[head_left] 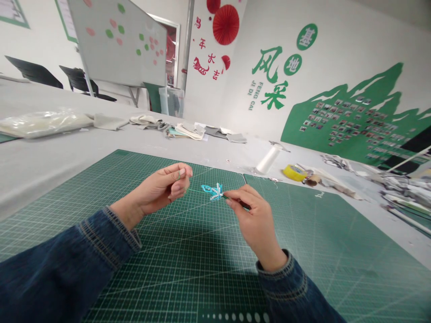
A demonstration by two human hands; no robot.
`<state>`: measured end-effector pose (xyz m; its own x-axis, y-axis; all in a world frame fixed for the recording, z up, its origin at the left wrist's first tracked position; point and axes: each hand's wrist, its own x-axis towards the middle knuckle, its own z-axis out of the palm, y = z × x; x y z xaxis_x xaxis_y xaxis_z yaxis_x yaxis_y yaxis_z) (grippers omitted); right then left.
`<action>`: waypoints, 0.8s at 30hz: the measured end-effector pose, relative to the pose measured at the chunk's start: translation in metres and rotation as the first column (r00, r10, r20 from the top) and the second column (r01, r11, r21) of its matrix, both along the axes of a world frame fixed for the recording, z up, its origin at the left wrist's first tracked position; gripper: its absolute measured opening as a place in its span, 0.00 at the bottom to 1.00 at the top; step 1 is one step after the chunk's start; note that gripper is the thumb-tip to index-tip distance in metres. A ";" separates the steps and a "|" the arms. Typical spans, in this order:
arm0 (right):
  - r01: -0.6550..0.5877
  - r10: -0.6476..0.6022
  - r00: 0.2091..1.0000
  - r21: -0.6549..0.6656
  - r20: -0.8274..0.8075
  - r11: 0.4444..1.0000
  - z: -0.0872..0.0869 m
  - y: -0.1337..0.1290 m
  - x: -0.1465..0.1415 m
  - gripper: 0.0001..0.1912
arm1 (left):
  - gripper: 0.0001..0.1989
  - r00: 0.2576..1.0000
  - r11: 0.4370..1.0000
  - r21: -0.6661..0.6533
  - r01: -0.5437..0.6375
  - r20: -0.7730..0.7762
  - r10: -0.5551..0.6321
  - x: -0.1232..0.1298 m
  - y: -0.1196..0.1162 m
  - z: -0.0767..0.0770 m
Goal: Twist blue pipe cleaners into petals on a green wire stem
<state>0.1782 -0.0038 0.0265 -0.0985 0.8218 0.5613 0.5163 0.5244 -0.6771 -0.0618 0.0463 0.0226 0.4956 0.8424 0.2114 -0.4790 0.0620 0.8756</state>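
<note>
Surface: green cutting mat [77, 211], open room between both hands and its far edge.
Left hand [158, 190]: fingers curled, pinching small green end [179, 176].
Right hand [254, 215]: fingertips closed on turquoise beaded piece [212, 192], above mat.
Beyond mat: white thread cone [267, 159].

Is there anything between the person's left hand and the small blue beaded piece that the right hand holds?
Nothing visible stands between them. The left hand and the turquoise beaded piece, held by the right hand, are apart, with only open space above the green cutting mat.
</note>
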 end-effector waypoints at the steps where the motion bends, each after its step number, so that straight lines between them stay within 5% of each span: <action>1: 0.024 -0.025 0.999 -0.008 -0.026 1.000 -0.001 0.001 0.001 0.10 | 0.05 0.998 0.999 0.025 0.044 -0.053 -0.043 -0.005 0.001 0.002; 4: 0.078 -0.097 0.974 -0.099 -0.203 0.992 -0.005 0.007 0.005 0.08 | 0.08 0.920 0.969 0.066 0.239 -0.334 -0.205 -0.019 0.002 0.008; 7: -0.017 -0.118 0.869 -0.267 -0.481 0.964 -0.008 0.011 0.007 0.07 | 0.09 0.673 0.900 0.037 0.434 -0.678 -0.296 -0.024 0.004 0.008; 9: -0.108 -0.124 0.792 -0.337 -0.597 0.935 -0.007 0.012 0.007 0.07 | 0.10 0.499 0.880 0.086 0.468 -0.847 -0.183 -0.022 0.008 0.003; 13: -0.182 -0.129 0.733 -0.376 -0.668 0.909 -0.003 0.010 0.004 0.08 | 0.10 0.355 0.827 0.434 0.356 -0.882 0.310 -0.016 0.019 -0.012; 17: -0.184 -0.131 0.730 -0.377 -0.671 0.908 -0.002 0.009 0.003 0.08 | 0.14 0.274 0.701 0.679 0.219 -0.732 0.623 -0.021 0.031 -0.018; 21: -0.192 -0.119 0.733 -0.371 -0.670 0.908 -0.002 0.009 0.004 0.07 | 0.15 -0.019 0.634 0.772 -0.049 -0.636 0.772 -0.036 0.040 -0.019; 24: -0.204 -0.112 0.737 -0.377 -0.666 0.903 -0.002 0.008 0.003 0.07 | 0.13 -0.126 0.581 0.794 -0.177 -0.604 0.787 -0.050 0.042 -0.022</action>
<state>0.1814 0.0042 0.0247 0.1214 0.9857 0.1164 -0.1625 0.1355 -0.9774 -0.1118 0.0887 0.0007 -0.0054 0.9233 0.3840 0.9040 -0.1597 0.3965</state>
